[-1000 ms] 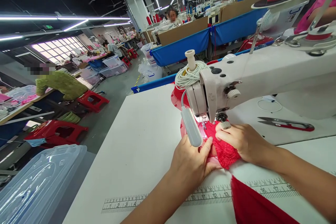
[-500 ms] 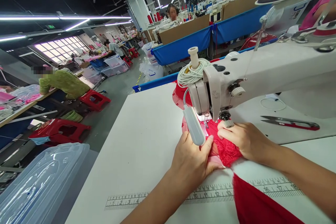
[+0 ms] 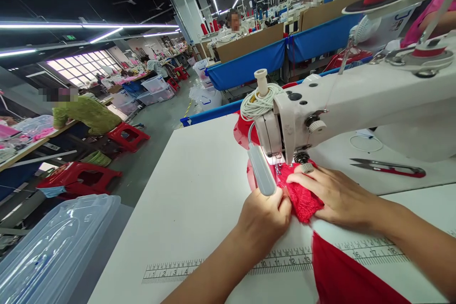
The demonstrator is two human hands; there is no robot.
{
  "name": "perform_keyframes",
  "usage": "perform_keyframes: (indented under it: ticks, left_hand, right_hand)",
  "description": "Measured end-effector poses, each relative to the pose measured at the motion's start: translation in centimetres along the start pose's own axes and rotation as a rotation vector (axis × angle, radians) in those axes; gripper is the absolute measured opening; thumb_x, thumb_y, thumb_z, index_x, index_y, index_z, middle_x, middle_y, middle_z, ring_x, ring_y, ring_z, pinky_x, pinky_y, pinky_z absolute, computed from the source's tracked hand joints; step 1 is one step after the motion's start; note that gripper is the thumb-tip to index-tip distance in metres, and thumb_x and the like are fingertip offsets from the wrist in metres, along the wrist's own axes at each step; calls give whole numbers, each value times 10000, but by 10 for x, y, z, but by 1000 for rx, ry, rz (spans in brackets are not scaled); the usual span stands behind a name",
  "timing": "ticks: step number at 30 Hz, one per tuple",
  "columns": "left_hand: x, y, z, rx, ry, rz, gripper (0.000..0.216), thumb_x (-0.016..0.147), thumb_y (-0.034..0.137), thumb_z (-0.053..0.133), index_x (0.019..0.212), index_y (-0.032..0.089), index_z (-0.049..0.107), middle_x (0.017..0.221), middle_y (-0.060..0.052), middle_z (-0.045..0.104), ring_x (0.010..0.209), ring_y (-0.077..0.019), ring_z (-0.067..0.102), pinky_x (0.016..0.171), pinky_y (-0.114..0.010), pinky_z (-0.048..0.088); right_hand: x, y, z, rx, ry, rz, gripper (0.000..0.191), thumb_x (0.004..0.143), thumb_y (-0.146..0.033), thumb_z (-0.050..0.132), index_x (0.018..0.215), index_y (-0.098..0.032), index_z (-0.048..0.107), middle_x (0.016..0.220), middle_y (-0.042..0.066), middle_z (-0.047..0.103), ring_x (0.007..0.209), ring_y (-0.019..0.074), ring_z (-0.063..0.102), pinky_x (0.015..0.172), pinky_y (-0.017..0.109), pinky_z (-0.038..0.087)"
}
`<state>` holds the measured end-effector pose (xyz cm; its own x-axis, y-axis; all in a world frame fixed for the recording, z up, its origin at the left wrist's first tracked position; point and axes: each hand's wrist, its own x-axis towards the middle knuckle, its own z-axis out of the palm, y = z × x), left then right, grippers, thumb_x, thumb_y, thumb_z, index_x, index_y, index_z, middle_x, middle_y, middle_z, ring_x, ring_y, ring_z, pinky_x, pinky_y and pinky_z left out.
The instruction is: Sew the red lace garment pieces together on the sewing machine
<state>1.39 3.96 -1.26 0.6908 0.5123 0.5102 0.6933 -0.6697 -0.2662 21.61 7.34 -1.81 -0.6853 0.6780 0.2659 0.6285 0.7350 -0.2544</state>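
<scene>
Curling from flat into a pinch, the left hand [image 3: 265, 216] bunches the red lace fabric [image 3: 302, 199] beside the sewing machine [image 3: 320, 109]; the right hand [image 3: 335, 194] presses it flat, feeding onward.

1 white sewing machine [image 3: 356, 99] at center right, 2 hands, the left hand [image 3: 263, 218] and right hand [image 3: 335, 194], on 1 piece of red lace fabric [image 3: 302, 199]; 1 pair of thread snips [image 3: 388, 168] at right; 3 red stools [image 3: 76, 175] at left; 1 clear plastic lid [image 3: 53, 247] at lower left.

Left hand [image 3: 265, 218] closed on red lace fabric [image 3: 302, 199]. Right hand [image 3: 335, 194] flat on it, beside sewing machine [image 3: 356, 99]. Scissors [image 3: 388, 168] on surface [image 3: 199, 190].
</scene>
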Motion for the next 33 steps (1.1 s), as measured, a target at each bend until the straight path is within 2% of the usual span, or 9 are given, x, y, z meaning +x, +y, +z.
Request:
perform_keyframes:
  ticks: [3, 6, 10, 14, 18, 23, 27, 30, 33]
  left_hand:
    - [-2, -4, 1, -117, -58, -30, 308, 775, -84, 367, 707, 164, 536, 709, -28, 577, 564, -130, 512, 397, -236, 275]
    - [-2, -14, 6, -567, -105, -242, 266, 826, 1, 335, 821, 178, 534, 857, -66, 640, 706, -163, 610, 488, -235, 437]
    - [1, -25, 14, -1075, -229, -687, 181, 889, 151, 348, 765, 205, 468, 472, 53, 449, 390, -136, 531, 384, -227, 424]
    - [7, -27, 13, -1348, -316, -991, 107, 870, 265, 460, 779, 209, 468, 423, 86, 385, 295, -126, 457, 294, -208, 348]
    - [11, -21, 8, -1364, -357, -959, 96, 796, 202, 512, 890, 214, 528, 494, 82, 431, 353, -118, 463, 325, -215, 379]
    - [10, -12, 14, -1141, -185, -853, 103, 763, 184, 588, 761, 205, 487, 544, 79, 398, 462, -82, 385, 456, -208, 365]
    - [9, -15, 17, -1025, -97, -712, 163, 769, 132, 486, 627, 193, 436, 578, 42, 408, 556, -106, 387, 547, -236, 358]
    - [9, -22, 13, -1016, -118, -629, 124, 738, 96, 442, 690, 189, 508, 635, 18, 492, 603, -127, 438, 589, -253, 378]
    - [10, -26, 7, -1043, -184, -615, 126, 802, 146, 449, 713, 196, 523, 637, 13, 500, 603, -136, 461, 583, -260, 388]
  right_hand:
    - [-2, -1, 0, -6, -36, -5, 181, 784, -231, 587, 962, -240, 617, 942, 59, 562, 745, 196, 504, 606, 293, 395]
    - [0, 0, 8, 54, 54, 26, 169, 808, -134, 467, 811, -223, 610, 859, 39, 584, 660, 155, 493, 541, 250, 349]
    - [6, 1, 21, 192, 241, 192, 199, 878, -244, 433, 731, -215, 563, 682, 9, 587, 556, 134, 494, 497, 231, 349]
    - [11, 0, 26, 205, 309, 272, 283, 894, -310, 405, 633, -224, 471, 608, 12, 577, 537, 151, 522, 506, 243, 383]
    - [10, -1, 25, 211, 334, 219, 284, 922, -299, 382, 672, -230, 498, 643, 19, 605, 571, 159, 572, 538, 246, 429]
    - [8, -1, 26, 102, 357, 116, 248, 938, -290, 392, 816, -206, 591, 692, 32, 645, 595, 170, 622, 518, 246, 448]
    - [7, -2, 25, 47, 401, 62, 213, 930, -264, 425, 990, -194, 617, 846, 55, 700, 698, 175, 667, 564, 247, 473]
    - [6, -3, 24, 49, 421, 17, 207, 921, -270, 464, 1054, -194, 604, 858, 48, 696, 681, 164, 653, 560, 245, 461]
    - [8, -4, 24, 53, 458, 5, 185, 951, -259, 437, 922, -203, 612, 722, 17, 652, 590, 140, 601, 525, 234, 429]
